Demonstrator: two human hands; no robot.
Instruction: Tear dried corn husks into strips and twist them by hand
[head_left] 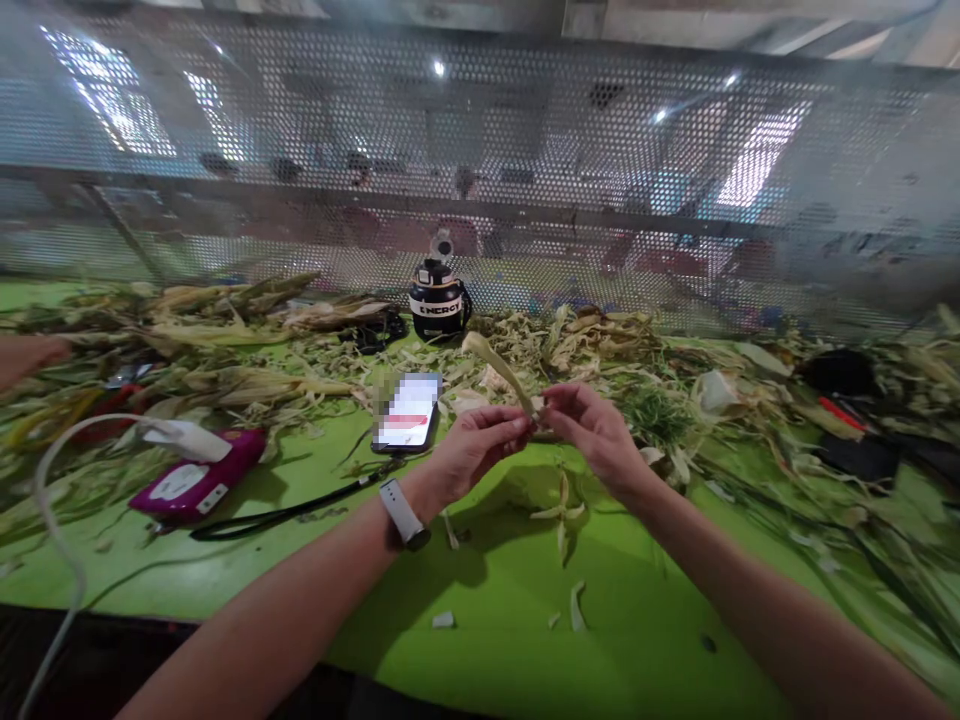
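Both my hands meet above the green table (510, 630) at the picture's middle. My left hand (480, 448), with a white watch (401, 512) on its wrist, pinches the lower end of a pale yellow-green leaf strip (499, 370). My right hand (589, 425) pinches the same strip from the right, fingers closed on it. The strip rises up and to the left from between the fingertips. Small torn bits of leaf (561, 510) lie on the table just below the hands.
A phone (409, 410) with a lit screen lies behind my left hand, with a black bottle (439, 298) beyond it. A magenta device (196, 478), a white cable and a black strap lie at left. Heaps of dried leaves (225, 340) run along the perforated metal screen (480, 170). Someone's arm (26, 355) shows at far left.
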